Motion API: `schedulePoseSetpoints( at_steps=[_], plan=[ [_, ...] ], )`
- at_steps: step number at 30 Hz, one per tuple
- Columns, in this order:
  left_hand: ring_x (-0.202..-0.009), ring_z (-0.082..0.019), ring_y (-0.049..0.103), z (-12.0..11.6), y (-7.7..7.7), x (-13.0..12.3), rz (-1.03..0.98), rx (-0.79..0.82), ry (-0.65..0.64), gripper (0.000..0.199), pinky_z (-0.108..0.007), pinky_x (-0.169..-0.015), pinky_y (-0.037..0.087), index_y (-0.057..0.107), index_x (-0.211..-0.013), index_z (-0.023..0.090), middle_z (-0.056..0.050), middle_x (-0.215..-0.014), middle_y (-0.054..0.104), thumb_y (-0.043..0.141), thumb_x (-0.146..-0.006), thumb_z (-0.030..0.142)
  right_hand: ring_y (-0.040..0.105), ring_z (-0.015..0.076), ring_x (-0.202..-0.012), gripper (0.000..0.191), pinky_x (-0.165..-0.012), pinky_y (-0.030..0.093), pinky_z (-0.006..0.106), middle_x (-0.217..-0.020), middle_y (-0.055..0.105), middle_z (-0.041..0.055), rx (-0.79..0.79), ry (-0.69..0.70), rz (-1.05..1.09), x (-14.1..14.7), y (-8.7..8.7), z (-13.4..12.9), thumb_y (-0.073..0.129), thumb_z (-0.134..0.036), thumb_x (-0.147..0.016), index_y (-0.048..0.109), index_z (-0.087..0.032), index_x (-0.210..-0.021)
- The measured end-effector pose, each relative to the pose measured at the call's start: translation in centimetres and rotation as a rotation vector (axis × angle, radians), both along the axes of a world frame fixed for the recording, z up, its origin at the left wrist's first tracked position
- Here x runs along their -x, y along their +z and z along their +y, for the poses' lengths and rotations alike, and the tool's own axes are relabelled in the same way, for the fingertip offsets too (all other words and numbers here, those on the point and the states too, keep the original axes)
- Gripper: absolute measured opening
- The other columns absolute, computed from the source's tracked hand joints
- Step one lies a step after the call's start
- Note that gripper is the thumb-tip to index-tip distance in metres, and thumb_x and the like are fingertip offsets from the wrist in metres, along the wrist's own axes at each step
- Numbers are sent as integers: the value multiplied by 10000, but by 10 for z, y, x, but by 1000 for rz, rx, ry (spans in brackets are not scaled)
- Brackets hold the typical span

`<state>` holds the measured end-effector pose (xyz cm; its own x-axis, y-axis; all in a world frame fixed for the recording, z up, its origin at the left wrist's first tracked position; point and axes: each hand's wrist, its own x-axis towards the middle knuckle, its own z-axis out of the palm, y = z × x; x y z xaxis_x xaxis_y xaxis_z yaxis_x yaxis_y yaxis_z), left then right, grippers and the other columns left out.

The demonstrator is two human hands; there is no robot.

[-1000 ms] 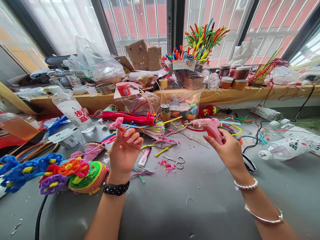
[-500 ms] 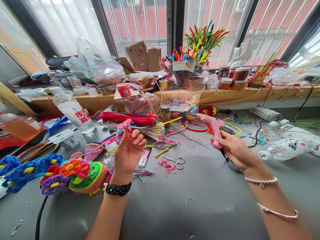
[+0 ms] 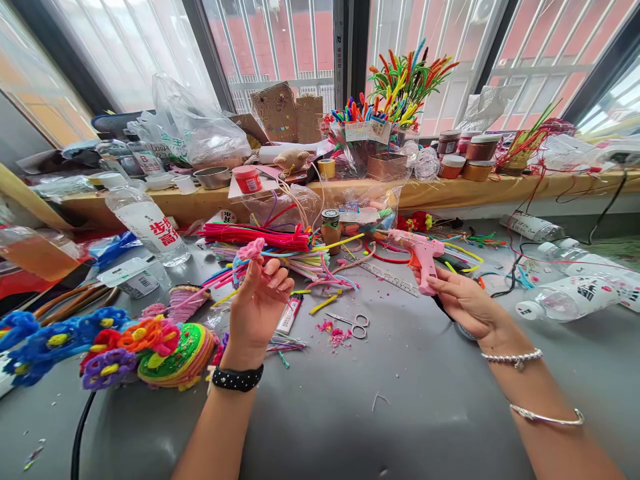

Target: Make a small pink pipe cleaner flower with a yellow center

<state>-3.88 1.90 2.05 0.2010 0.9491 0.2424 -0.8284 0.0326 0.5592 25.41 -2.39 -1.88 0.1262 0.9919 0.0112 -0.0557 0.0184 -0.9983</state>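
Observation:
Between the fingertips of my left hand (image 3: 260,293) is a small pink pipe-cleaner flower (image 3: 251,249), held upright above the table. My right hand (image 3: 463,303) grips the handle of a pink glue gun (image 3: 423,257), whose nozzle points left. The two hands are well apart, and the gun does not touch the flower. Below and between them lie small scissors (image 3: 357,325) and a little heap of pink clippings (image 3: 334,333). Behind my left hand is a bundle of red and pink pipe cleaners (image 3: 250,235). A white tube (image 3: 290,313) lies beside that hand.
Finished fuzzy flowers (image 3: 107,343) lie on the left of the grey table (image 3: 380,427). A water bottle (image 3: 145,220) stands behind them. Several bottles (image 3: 565,299) lie at the right. Jars and a pot of pipe-cleaner plants (image 3: 357,150) line the wooden ledge (image 3: 440,195).
My right hand has moved slightly left with the glue gun, bringing it a little closer to the flower. The left hand has stayed almost still.

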Motion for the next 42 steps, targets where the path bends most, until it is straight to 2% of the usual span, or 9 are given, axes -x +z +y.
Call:
schedulePoseSetpoints(
  at_steps=[4,10,16,21,26,30,32,38,42],
  plan=[
    [-476,-18,384,0,1,-1,-8,10,-6,75,-156,-465,355,579,-708,198,63,-593,411,641,-667,211,588,211,-805,185,-733,494,354,-826,638,63,10,14,-10,0,-2,2,582,-332,-663,617,-210,-798],
    [-472,-15,381,-1,2,-1,8,7,10,54,-156,-465,350,579,-690,205,64,-589,405,629,-678,221,575,188,-740,255,-673,494,337,-834,619,46,-13,71,-5,-3,-3,3,585,-309,-661,591,-228,-902],
    [-474,-19,376,-1,1,-2,9,-9,18,81,-159,-463,348,574,-697,199,64,-589,401,645,-660,215,529,124,-631,352,-608,476,264,-810,583,10,19,71,95,3,1,1,639,-250,-614,572,-229,-959],
    [-483,-23,381,-1,0,-3,20,-10,17,75,-165,-473,354,567,-702,195,59,-596,404,634,-671,209,509,101,-612,316,-583,461,224,-757,555,-12,37,58,138,6,2,0,662,-228,-604,581,-211,-909],
    [-490,-26,392,-2,1,-4,49,-4,19,79,-169,-473,351,558,-688,199,59,-596,407,632,-674,222,543,120,-599,270,-550,482,237,-713,583,-5,72,-60,50,7,-6,4,689,-283,-581,604,-178,-815],
    [-489,-24,392,-2,0,-4,61,-10,19,98,-169,-472,348,553,-686,197,63,-593,408,642,-665,232,593,167,-692,411,-531,518,258,-862,624,48,38,-295,-59,10,-16,8,684,-261,-548,579,-158,-932],
    [-490,-25,393,-2,-1,-4,66,-11,20,98,-171,-471,348,555,-690,196,62,-594,409,642,-664,230,606,193,-741,428,-526,529,271,-917,626,81,31,-364,-141,10,-20,10,648,-243,-562,564,-145,-971],
    [-487,-32,394,-3,0,-5,64,-3,27,107,-181,-467,347,552,-663,184,54,-602,413,651,-651,221,608,238,-811,446,-557,533,316,-952,628,135,49,-447,-387,7,-29,14,604,-214,-567,569,-100,-997],
    [-491,-30,396,-3,0,-6,69,-8,16,117,-176,-469,346,548,-676,186,59,-598,411,655,-648,228,603,235,-842,430,-560,537,302,-992,616,133,95,-384,-337,13,-30,15,590,-223,-587,567,-108,-1001]
  ],
)
